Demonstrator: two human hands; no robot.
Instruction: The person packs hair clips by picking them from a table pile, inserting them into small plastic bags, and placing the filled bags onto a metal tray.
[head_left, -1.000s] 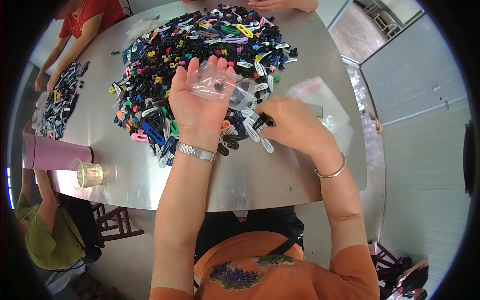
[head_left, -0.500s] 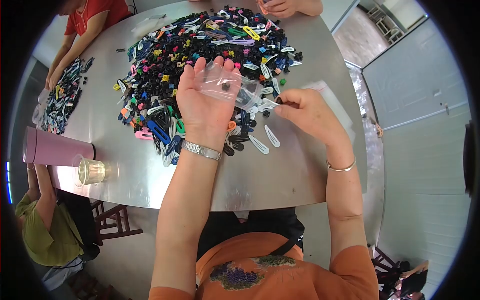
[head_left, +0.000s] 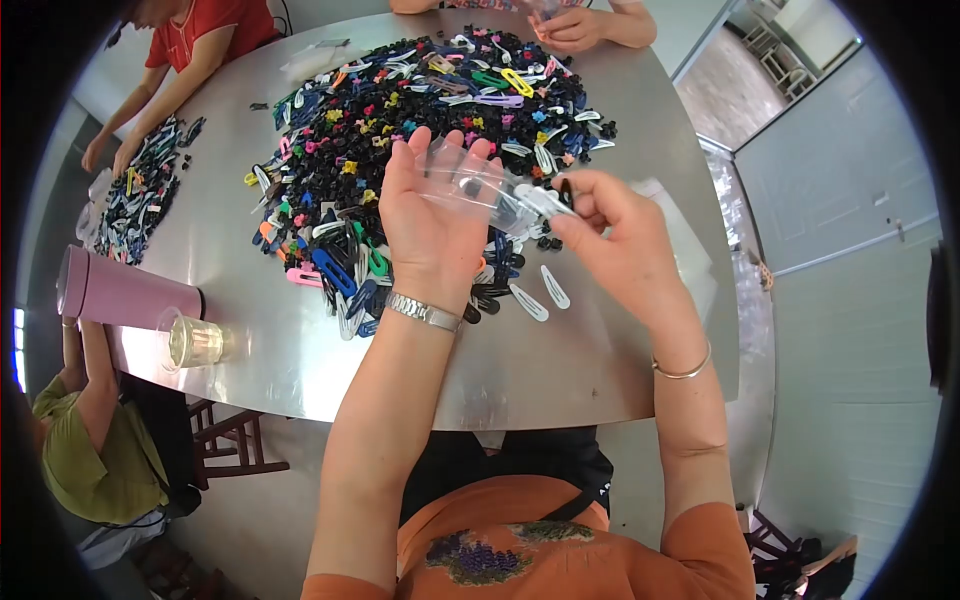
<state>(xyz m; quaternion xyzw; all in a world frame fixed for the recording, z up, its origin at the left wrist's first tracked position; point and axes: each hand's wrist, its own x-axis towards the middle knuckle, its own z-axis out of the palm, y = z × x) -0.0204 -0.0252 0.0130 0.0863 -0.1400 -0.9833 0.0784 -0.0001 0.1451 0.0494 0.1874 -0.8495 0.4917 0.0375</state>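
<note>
My left hand [head_left: 435, 225] is palm up with its fingers curled lightly around a clear plastic bag [head_left: 445, 180]. A small dark item shows in or through the bag. At the bag's mouth, my right hand [head_left: 615, 235] pinches snap hair clips, a white one [head_left: 543, 201] and a black one [head_left: 567, 192]. The white end points into the bag opening; how far in, I cannot tell. Beneath and beyond both hands spreads a big pile of hair clips [head_left: 400, 110], mostly black, with white, blue, yellow and pink ones. Two white snap clips [head_left: 529, 303] lie apart near my right forearm.
On the metal table [head_left: 560, 370], a pink tumbler [head_left: 135, 290] lies at left beside a plastic cup [head_left: 195, 342] of pale liquid. Clear bags [head_left: 685, 240] lie right of my right hand. Co-workers sit around; one reaches to a smaller clip pile [head_left: 140, 205].
My right hand has brought the clips closer to the bag's mouth, and the black clip shows more plainly. The whole view has shifted slightly. The bag remains in my left hand.
</note>
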